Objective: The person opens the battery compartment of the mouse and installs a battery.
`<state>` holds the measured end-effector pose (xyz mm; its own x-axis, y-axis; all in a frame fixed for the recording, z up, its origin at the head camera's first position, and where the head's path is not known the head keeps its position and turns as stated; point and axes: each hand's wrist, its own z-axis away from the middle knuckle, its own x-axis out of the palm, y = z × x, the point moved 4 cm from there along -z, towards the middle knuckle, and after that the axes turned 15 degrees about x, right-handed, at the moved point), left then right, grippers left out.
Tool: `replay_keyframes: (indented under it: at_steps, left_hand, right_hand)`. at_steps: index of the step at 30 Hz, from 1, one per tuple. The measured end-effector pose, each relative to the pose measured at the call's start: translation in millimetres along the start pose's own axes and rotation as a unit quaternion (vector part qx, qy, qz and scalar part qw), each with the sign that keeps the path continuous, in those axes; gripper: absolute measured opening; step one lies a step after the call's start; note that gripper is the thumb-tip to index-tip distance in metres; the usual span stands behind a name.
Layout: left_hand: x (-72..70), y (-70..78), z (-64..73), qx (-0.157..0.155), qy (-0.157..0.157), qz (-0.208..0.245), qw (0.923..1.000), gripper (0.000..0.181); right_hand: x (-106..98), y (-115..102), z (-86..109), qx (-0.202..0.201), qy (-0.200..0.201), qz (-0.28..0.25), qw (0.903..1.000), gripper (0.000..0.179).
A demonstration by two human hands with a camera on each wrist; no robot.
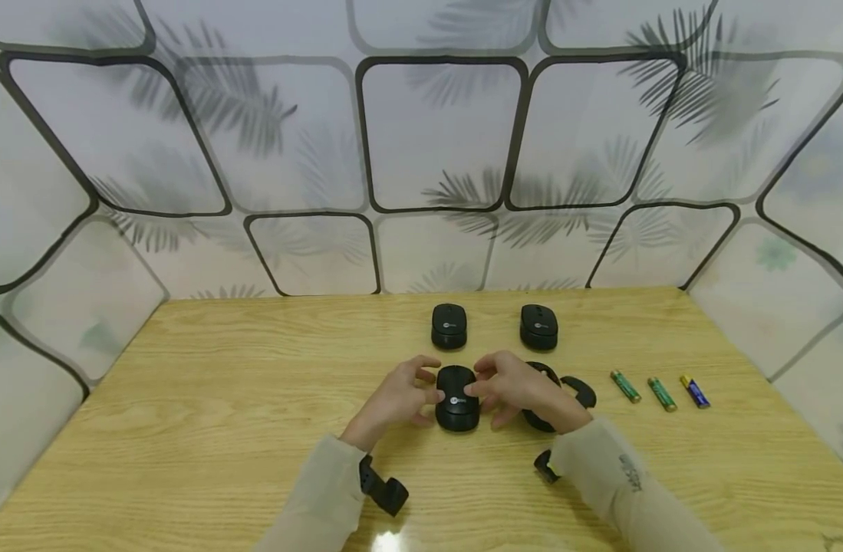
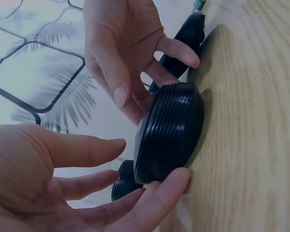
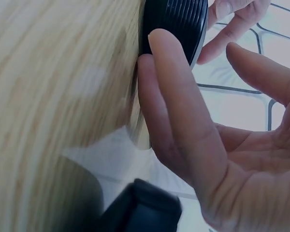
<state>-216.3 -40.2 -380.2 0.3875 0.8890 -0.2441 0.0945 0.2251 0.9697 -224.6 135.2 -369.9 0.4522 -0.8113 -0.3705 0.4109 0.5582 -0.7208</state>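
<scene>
1. Facing a patterned backdrop [image 1: 442,138], pale with dark rounded outlines and leaf prints, beyond a wood-grain table [image 1: 221,399].
2. Bracketing the near mouse [image 1: 457,412] from its left with the left hand [image 1: 396,395]: about half open, fingers softly bent, fingertips against the lower edge, thumb clear of it in the left wrist view.
3. Bracketing from the opposite side with the right hand [image 1: 514,387]: also about half open, fingertips against the ribbed side, thumb standing away in the right wrist view. No firm hold in evidence from these 2 hands.
4. Placed, as to that mouse, between the 2 hands, black top upward. Cannot tell about full contact of its base with the wood. Judging the step in hand as 2-handed steadying or adjusting. Calling next, probably, for even fingertip pressure from 2 sides before any lift or turn, or for a clean release if already well placed.
5. Set farther back, well apart from the hands: a left rear mouse [image 1: 449,328] and a right rear mouse [image 1: 539,328].
6. Partly hidden by the right forearm: a dark rounded thing [image 1: 537,421], with a dark oval piece [image 1: 581,391] just beside. Cannot identify.
7. Lying apart at the right: a left green battery [image 1: 625,386], a right green battery [image 1: 662,394] and a blue-and-yellow battery [image 1: 695,392].
</scene>
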Motion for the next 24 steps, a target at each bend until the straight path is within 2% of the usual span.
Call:
replay_keyframes:
  at_steps: [5,17,24]
  left_hand:
    - [2.2,-0.5,0.6,0.003,0.003,0.016,0.9999,0.056]
    - [2.0,-2.4,-1.2,-0.007,0.026,0.063,0.9976,0.058]
    - [-3.3,5.2,-2.8,0.031,0.042,0.101,0.9935,0.058]
  right_hand:
    - [1,-1,-1.9,-0.012,-0.007,-0.001,0.9999,0.056]
    - [-4,3,-5.4,-0.033,-0.010,-0.067,0.9972,0.057]
    - [-11,-2,-0.5,-0.077,0.008,-0.113,0.9906,0.058]
